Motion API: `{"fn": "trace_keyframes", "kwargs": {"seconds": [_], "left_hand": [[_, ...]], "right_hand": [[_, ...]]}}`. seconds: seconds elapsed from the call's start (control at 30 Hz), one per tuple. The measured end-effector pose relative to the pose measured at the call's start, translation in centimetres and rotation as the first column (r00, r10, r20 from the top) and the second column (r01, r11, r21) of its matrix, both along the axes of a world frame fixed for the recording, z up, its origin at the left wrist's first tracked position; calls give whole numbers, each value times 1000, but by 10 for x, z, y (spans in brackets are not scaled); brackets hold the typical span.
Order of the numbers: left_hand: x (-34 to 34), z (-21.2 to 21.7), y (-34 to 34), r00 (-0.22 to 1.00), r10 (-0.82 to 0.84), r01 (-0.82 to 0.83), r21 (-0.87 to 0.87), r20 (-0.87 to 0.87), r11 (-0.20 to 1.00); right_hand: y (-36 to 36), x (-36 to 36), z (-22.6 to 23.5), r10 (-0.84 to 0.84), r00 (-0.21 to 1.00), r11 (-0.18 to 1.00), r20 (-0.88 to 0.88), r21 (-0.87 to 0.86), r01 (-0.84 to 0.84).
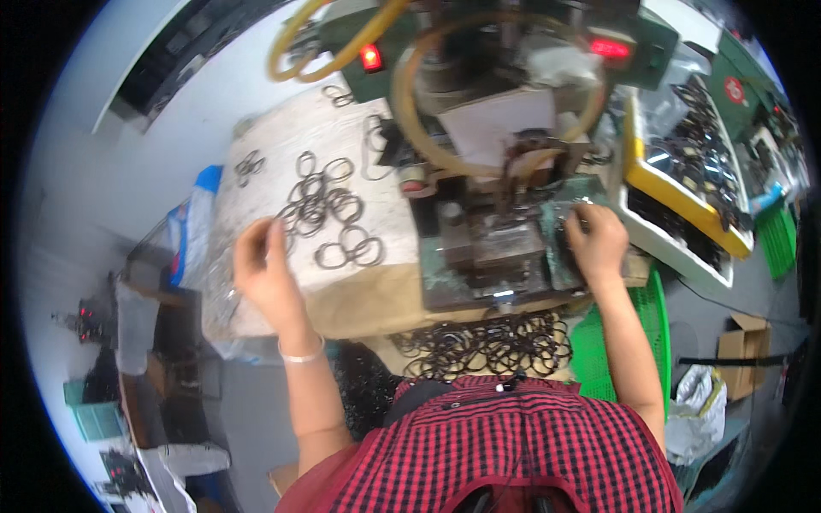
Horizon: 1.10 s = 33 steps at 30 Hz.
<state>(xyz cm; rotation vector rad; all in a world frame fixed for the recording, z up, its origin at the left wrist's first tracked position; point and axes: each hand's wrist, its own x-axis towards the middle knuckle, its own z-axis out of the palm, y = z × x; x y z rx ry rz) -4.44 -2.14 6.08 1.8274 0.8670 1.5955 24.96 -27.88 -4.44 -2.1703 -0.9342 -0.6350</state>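
A worker's left hand (261, 265), fingers curled, hovers over dark metal rings (329, 214) scattered on a cloth-covered bench (256, 154) left of the press machine (492, 171); whether it grips a ring is unclear, while the right hand (597, 244) rests, fingers bent, on the machine's base

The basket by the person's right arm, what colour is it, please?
Green basket, clearest in the head view.

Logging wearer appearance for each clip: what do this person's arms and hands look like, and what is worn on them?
Both forearms are bare, with no gloves on the left hand or the right hand. A thin silver-coloured bangle circles the left wrist. The red-and-black checked shirt covers the torso; no sleeve reaches the forearms.
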Motion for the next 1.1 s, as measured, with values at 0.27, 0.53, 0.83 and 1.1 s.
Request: {"fn": "trace_keyframes", "kwargs": {"seconds": [0.27, 0.53, 0.83, 1.1], "left_hand": [[-7, -79, 38, 349, 84, 51, 108, -933, 993], [-12, -119, 59, 460, -191, 381, -2, -867, 924], [28, -64, 13, 832, -549, 473, -420, -75, 775], [43, -57, -24, 917, -357, 396, -298, 180, 869]], "right_hand": [[16, 2, 1, 117, 956, 988, -270, 130, -85], [-31, -16, 5, 59, 929, 972, -367, 233, 30], [14, -53, 78, 482, 821, 845, -307, 411, -342], [43, -66, 57, 668, 465, 678, -581, 733, -60]]}}
